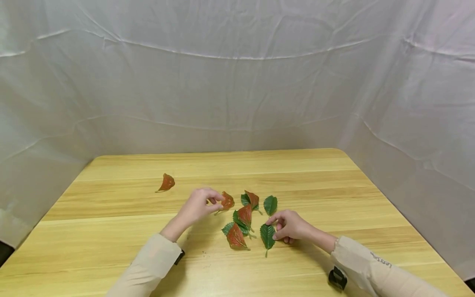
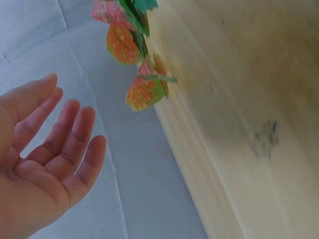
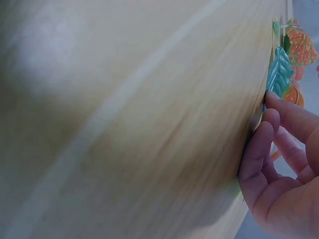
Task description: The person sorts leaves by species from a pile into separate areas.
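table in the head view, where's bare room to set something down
Bare: the table left of the left hand, nearer than the far-left red leaf; also right of the right hand, beyond its forearm. Crowded: between the hands, where red and green leaves cluster.

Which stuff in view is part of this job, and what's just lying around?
In the job, judging by the hands:
- left hand, beside a red leaf
- right hand, fingertips at a green leaf
- three red-and-green leaf pairs, overlapping
- other green leaf
- probably the lone red leaf

Just there:
- wooden table
- pale cloth
- dark marks on the tabletop
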Tool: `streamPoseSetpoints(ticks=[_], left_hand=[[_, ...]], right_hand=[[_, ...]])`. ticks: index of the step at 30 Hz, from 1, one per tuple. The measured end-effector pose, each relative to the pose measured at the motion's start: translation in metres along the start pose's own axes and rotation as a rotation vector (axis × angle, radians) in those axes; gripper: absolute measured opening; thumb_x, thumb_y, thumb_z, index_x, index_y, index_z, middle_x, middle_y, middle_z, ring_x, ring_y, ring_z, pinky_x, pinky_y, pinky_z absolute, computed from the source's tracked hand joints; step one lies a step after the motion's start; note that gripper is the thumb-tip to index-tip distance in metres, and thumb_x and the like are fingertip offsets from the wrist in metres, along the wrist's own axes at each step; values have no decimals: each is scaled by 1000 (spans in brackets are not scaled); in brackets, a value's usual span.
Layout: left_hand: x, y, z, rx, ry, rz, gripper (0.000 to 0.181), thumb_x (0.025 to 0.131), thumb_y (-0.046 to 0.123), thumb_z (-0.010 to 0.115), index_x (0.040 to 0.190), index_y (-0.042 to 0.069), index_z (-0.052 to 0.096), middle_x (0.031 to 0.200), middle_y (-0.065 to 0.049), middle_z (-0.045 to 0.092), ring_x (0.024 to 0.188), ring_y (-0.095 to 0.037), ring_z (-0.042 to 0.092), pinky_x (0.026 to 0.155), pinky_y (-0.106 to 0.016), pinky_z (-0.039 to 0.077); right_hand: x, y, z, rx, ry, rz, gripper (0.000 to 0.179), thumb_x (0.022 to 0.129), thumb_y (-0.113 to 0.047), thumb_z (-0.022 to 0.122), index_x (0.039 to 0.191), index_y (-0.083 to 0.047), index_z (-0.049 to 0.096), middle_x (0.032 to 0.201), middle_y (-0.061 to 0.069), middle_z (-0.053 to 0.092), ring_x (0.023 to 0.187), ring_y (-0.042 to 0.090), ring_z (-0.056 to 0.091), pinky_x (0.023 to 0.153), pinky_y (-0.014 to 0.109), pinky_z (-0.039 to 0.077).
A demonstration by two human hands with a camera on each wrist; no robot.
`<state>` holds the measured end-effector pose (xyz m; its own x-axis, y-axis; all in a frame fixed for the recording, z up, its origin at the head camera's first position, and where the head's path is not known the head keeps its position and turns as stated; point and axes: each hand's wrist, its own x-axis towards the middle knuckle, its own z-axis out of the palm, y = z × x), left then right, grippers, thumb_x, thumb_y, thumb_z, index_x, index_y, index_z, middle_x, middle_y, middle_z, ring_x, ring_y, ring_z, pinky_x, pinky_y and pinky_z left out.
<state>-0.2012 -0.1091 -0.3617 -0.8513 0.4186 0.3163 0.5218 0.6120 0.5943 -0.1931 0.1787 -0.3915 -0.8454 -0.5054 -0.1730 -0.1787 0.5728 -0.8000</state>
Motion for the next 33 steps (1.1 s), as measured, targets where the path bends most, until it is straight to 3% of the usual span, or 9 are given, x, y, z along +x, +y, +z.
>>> streamPoseSetpoints(ticks=[5, 13, 21, 33], left_hand=[[1, 2, 4, -86, -69, 6, 16, 76, 6, 70, 91, 1, 68, 89, -8, 65, 72, -12, 55, 62, -21, 46], [4, 3, 13, -170, -168, 23, 24, 76, 9, 71, 96, -2, 67, 93, -13, 64, 73, -14, 56, 61, -20, 45], [6, 6, 19, -171, -264, -40, 31, 75, 11, 72, 103, -1, 65, 91, -10, 62, 71, -12, 52, 61, -24, 44], [9, 8, 28, -115, -390, -89, 39, 73, 15, 74, 109, 2, 63, 88, -7, 58, 69, -14, 53, 60, -26, 45]], right_hand=[[0, 1, 0, -2, -1, 2, 32, 71, 5, 70, 102, 1, 64, 59, 3, 50, 40, 10, 46, 37, 28, 42], [0, 0, -1, 5, -1, -7, 32, 71, 4, 70, 102, 1, 63, 59, 3, 51, 39, 10, 46, 36, 26, 41], [-1, 1, -3, 21, -22, -63, 29, 72, 0, 71, 100, 1, 64, 59, 0, 51, 39, 8, 48, 36, 25, 42], [0, 0, -1, -1, -6, -5, 31, 72, 5, 70, 102, 0, 64, 59, 2, 51, 39, 11, 46, 37, 27, 41]])
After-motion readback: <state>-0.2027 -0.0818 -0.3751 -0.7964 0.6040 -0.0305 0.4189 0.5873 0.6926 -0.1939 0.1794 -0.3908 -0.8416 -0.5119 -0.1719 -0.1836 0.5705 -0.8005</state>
